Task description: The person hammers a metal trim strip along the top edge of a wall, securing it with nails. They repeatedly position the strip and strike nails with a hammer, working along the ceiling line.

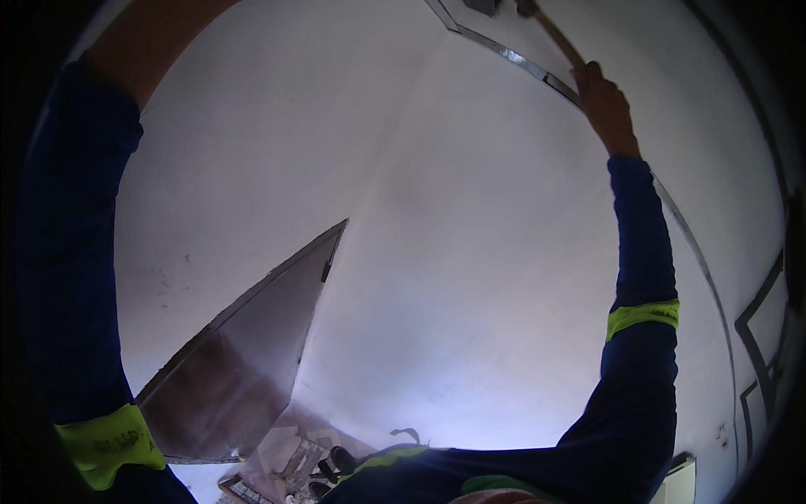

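My right hand (601, 101) is raised at the upper right, fingers wrapped round the wooden handle of a tool that looks like a hammer (550, 29), its dark head near the top edge. Behind it, a metal channel strip (512, 55) runs diagonally along the white surface. A small dark grey object (480, 7), too cropped to name, is at the top beside the tool's head. My left arm stretches up along the left side; its bare forearm leaves the top edge, so my left hand is out of sight.
A brown door (227, 378) stands in the white wall (437, 252) below. Rubble and boards (285, 462) lie on the floor near my dark shoes. Dark strips (747, 323) run along the right wall, with a pale cream panel (676, 480) low at the right.
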